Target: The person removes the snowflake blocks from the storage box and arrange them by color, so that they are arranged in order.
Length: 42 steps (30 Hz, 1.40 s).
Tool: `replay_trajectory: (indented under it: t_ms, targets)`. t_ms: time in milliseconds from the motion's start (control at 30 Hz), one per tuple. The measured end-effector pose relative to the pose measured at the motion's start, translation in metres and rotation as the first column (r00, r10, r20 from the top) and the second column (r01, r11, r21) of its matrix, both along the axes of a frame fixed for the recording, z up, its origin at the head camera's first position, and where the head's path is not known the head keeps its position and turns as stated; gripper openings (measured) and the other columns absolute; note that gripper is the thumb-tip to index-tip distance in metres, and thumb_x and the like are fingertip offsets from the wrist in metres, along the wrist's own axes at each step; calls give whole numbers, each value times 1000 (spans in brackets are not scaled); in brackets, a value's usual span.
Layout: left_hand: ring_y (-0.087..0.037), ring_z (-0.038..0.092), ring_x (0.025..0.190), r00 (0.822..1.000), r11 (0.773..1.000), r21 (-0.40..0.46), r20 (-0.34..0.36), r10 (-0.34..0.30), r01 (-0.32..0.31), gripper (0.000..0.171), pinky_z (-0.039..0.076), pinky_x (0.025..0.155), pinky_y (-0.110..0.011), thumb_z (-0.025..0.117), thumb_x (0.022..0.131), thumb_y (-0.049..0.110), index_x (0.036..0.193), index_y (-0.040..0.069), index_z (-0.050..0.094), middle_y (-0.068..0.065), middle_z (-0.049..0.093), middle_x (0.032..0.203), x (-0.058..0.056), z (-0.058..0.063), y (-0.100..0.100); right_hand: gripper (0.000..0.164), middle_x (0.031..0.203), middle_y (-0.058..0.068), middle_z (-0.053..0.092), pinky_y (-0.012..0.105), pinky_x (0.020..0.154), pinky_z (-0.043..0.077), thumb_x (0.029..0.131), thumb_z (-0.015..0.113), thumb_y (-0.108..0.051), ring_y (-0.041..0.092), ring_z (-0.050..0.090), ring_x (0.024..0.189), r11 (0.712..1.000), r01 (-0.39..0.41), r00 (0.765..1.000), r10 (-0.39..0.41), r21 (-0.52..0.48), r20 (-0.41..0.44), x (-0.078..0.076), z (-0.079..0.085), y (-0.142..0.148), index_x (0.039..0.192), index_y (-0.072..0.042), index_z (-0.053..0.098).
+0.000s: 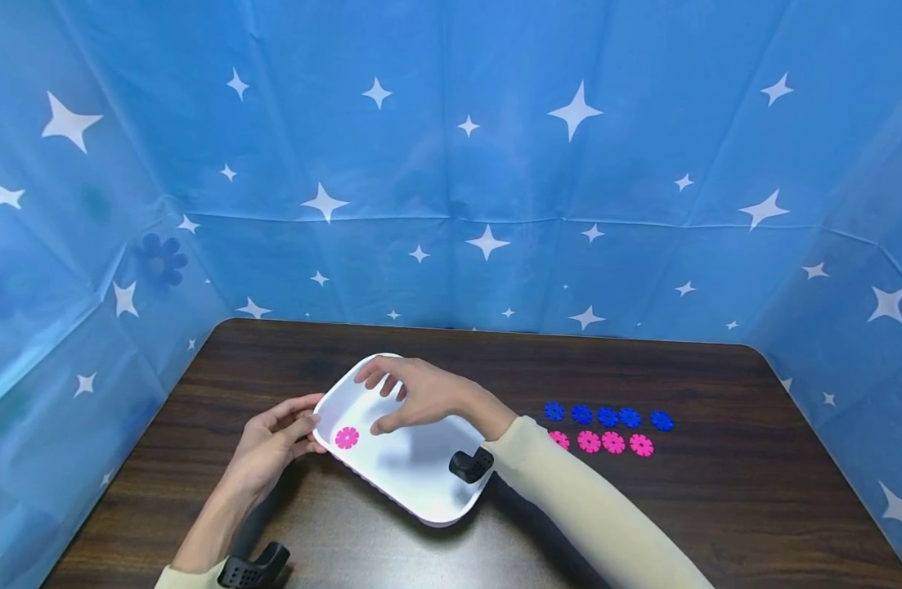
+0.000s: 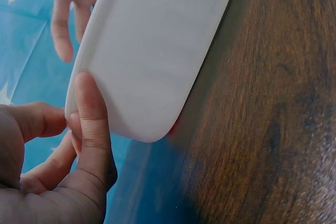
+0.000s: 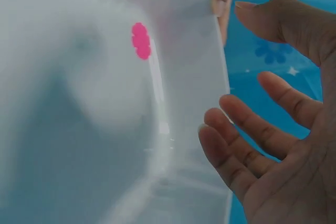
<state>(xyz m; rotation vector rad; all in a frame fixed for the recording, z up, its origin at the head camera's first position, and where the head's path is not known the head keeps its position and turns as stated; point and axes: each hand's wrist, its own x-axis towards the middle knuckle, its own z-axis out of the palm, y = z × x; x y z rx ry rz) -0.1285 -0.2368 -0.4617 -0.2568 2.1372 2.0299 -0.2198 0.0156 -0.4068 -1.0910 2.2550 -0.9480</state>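
Observation:
A shallow white plastic tray (image 1: 421, 483) is held tilted over the table's left half. My left hand (image 1: 270, 442) grips its left end, with the thumb and fingers pinching the rim in the left wrist view. Inside the tray, toward that end, lies a pink notched disc (image 1: 347, 438), like a small flower. Over the tray hovers my right hand (image 1: 430, 397), its fingers spread and relaxed around nothing. In the right wrist view the pink disc (image 3: 140, 41) lies apart from the right fingertips.
Right of the tray, a row of several blue notched discs (image 1: 608, 416) lies on the dark wooden table (image 1: 752, 474). A row of several pink discs (image 1: 613, 442) runs in front of it; my right forearm passes near its left end. A blue star-patterned curtain (image 1: 495, 164) surrounds the table.

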Motion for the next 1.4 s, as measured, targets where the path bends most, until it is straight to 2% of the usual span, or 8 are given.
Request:
replay_trajectory:
  t_ms: [133, 300, 500, 633, 767, 933, 1200, 1400]
  targets:
    - [-18, 66, 98, 1000, 1000, -2, -12, -6, 6, 45, 64, 84, -27, 57, 106, 16, 148, 1, 49, -12, 56, 124, 0, 0, 0, 68, 137, 10, 61, 32, 99, 57, 85, 85, -28, 27, 62, 120, 1000, -5, 999, 5, 13, 34, -2, -9, -8, 143, -17, 51]
    - [-18, 66, 97, 1000, 1000, 1, -16, -6, 6, 46, 64, 83, -28, 59, 105, 17, 148, 1, 49, -9, 56, 120, 1, -1, -1, 65, 128, 8, 66, 20, 85, 55, 83, 86, -27, 21, 67, 110, 1000, 17, 997, -19, 26, 73, -5, -21, -18, 139, -17, 55]
    - [-15, 66, 95, 1000, 1000, 25, -21, -2, 2, 47, 64, 82, -28, 59, 105, 16, 147, -1, 48, -6, 58, 117, 1, -1, -1, 60, 117, 6, 69, 17, 76, 53, 82, 87, -26, 7, 65, 91, 998, 44, 994, -48, 48, 101, -6, -35, -30, 134, -17, 58]
    - [-15, 67, 94, 1000, 999, 34, -27, -5, 6, 46, 64, 81, -28, 58, 105, 14, 147, -2, 48, -6, 59, 117, 0, -2, -1, 57, 114, 5, 69, 17, 75, 52, 81, 87, -26, 7, 63, 90, 997, 51, 993, -57, 64, 102, -6, -40, -36, 131, -17, 59]
    - [-15, 66, 93, 1000, 1000, 25, -28, 0, 0, 44, 64, 80, -28, 56, 106, 13, 146, -2, 49, -7, 59, 116, 0, -1, -1, 54, 110, 1, 67, 16, 75, 50, 82, 87, -27, 7, 61, 90, 996, 33, 996, -40, 82, 85, -6, -44, -40, 128, -18, 61]
    - [-14, 66, 93, 1000, 1000, 17, -22, 3, -3, 44, 64, 81, -28, 57, 106, 14, 147, -1, 49, -7, 59, 118, 2, -1, -2, 46, 104, -1, 65, 15, 71, 47, 83, 85, -25, 7, 56, 83, 994, 3, 999, -7, 106, 41, -5, -50, -44, 125, -17, 66]
    - [-16, 67, 95, 1000, 1000, 21, -17, 1, -1, 45, 64, 82, -28, 58, 105, 13, 147, -1, 49, -10, 59, 121, 2, -2, -1, 32, 96, 0, 66, 12, 67, 42, 83, 85, -22, 3, 51, 76, 993, 13, 999, -7, 114, -50, -4, -57, -48, 114, -18, 75]
    - [-17, 66, 96, 1000, 1000, 15, -20, -4, 4, 44, 64, 82, -28, 57, 106, 14, 147, 0, 49, -13, 57, 125, 1, -2, 1, 22, 92, -2, 64, 11, 69, 39, 84, 84, -23, 0, 48, 75, 988, 16, 991, 5, 156, -135, -4, -57, -49, 105, -20, 75]
